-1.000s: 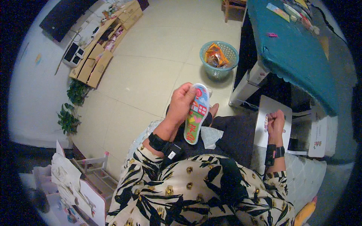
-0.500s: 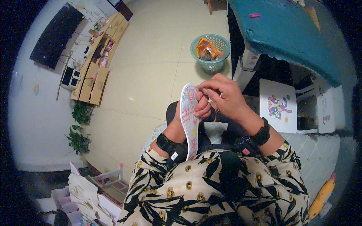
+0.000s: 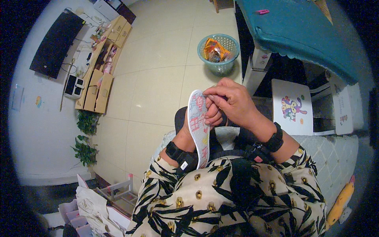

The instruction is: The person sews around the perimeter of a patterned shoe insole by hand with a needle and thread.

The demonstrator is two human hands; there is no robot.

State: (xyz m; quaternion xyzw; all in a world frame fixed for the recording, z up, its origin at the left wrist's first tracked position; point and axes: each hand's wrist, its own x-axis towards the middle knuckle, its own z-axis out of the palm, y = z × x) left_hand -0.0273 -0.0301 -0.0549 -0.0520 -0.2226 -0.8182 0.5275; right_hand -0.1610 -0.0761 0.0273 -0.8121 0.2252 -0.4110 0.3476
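A white shoe insole (image 3: 196, 122) with red, blue and yellow stitched-looking patterns stands nearly upright in front of my chest, its patterned face turned left. My left hand (image 3: 213, 116) is closed around its right edge, fingers curled behind it. Above, my right hand (image 3: 235, 102) pinches thumb and forefinger together at the insole's upper right edge. Whatever those fingertips hold is too small to make out. Both wrists wear black bands.
Beyond my hands, a green perforated basket (image 3: 219, 68) holds orange wrappers. A table with a teal cloth (image 3: 300, 39) stands at the right, beside a white chair (image 3: 291, 108) with a cartoon picture. A wooden cabinet (image 3: 103, 89) and plants (image 3: 85, 150) line the left wall.
My right fingertips have moved slightly left, onto the insole's top edge. The insole has turned a little in my left hand, which keeps its hold. The whole view has shifted slightly.
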